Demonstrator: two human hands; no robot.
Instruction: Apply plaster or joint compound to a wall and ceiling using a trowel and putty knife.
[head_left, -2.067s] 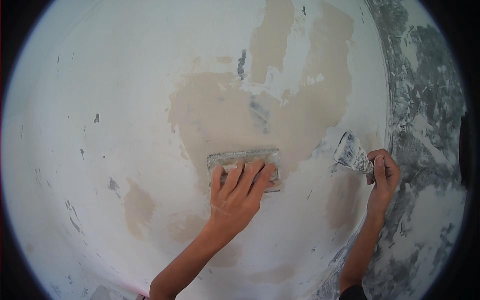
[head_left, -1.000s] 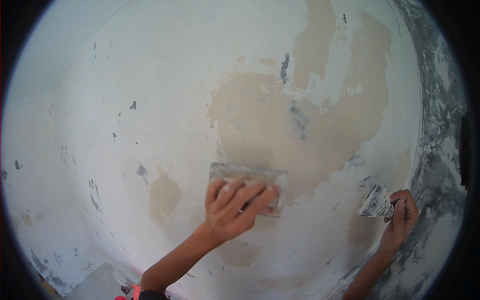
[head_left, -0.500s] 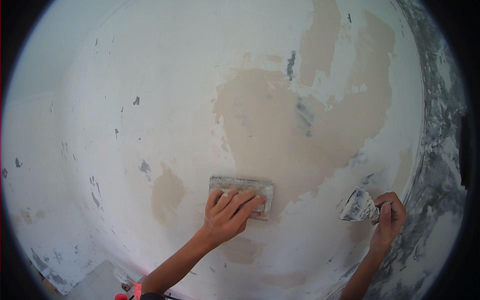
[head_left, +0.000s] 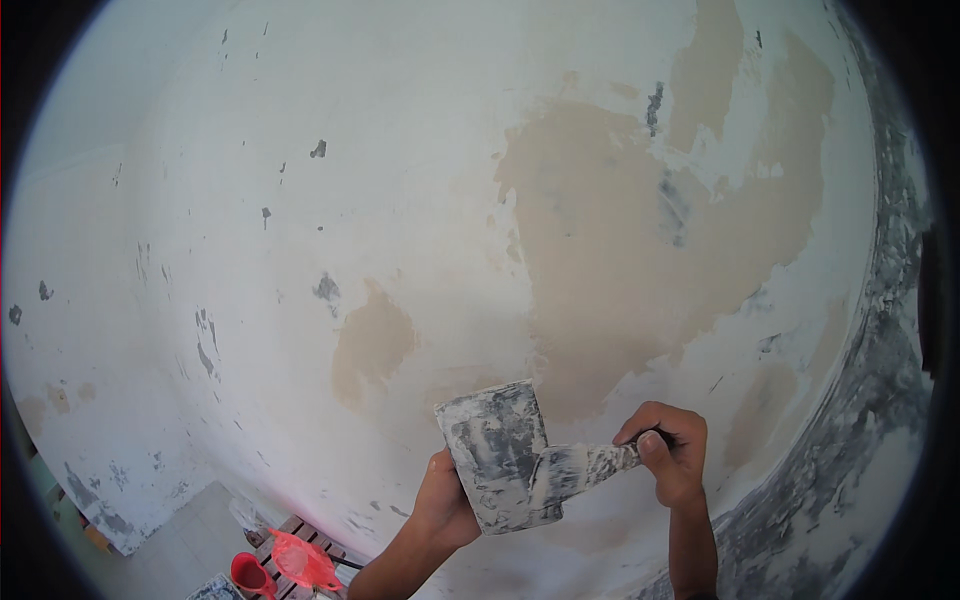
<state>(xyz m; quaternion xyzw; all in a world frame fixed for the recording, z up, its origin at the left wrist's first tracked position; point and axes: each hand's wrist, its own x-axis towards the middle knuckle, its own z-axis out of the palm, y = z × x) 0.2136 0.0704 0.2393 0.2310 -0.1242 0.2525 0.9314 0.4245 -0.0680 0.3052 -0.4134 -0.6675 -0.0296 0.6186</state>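
Note:
My left hand (head_left: 446, 505) grips a rectangular plastering trowel (head_left: 495, 440) from behind, its flat face turned up toward me and smeared with grey and white filler. My right hand (head_left: 672, 452) is closed round the handle of a putty knife (head_left: 585, 472), whose blade is coated with filler. The knife's blade lies against the right part of the trowel's face. Both tools are held in front of a white wall (head_left: 420, 240) that bears a large beige patch (head_left: 640, 270) of filler. Most fingers of my left hand are hidden behind the trowel.
At the lower left, a red cup (head_left: 252, 574) and a red-pink plastic container (head_left: 303, 560) sit on a slatted wooden surface (head_left: 325, 540). Rough grey wall (head_left: 830, 510) runs along the right side. Small dark chips and a smaller beige patch (head_left: 372, 345) mark the white wall.
My left hand has turned the trowel from lying against the wall to facing me. My right hand has brought the putty knife leftward onto it. The view has tilted down, showing the red containers.

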